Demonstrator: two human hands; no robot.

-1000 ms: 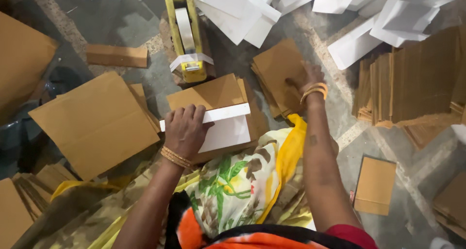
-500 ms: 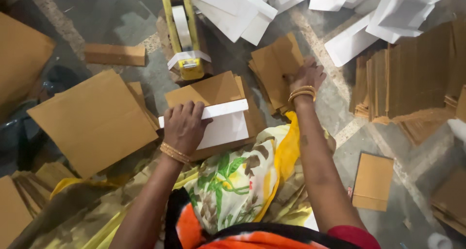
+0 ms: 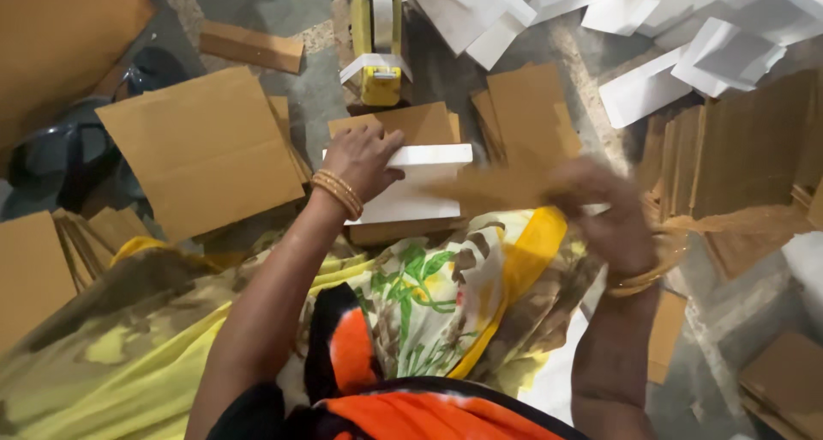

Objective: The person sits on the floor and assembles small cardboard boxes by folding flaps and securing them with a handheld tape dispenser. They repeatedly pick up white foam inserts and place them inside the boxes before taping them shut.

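On the floor in front of the lap, left hand (image 3: 364,159) lies flat, fingers spread, pressing on a white box (image 3: 411,187) that sits atop a brown cardboard sheet (image 3: 403,124). Right hand (image 3: 600,213) is motion-blurred; it appears to pinch a brown cardboard piece (image 3: 493,187) just beside the white box, though the grip cannot be told for certain. Yellow tape dispenser (image 3: 377,37) stands beyond the sheet. White cartons (image 3: 651,20) are heaped at upper right.

Gold bangles (image 3: 338,193), floral yellow sari (image 3: 429,294) (orange blouse).
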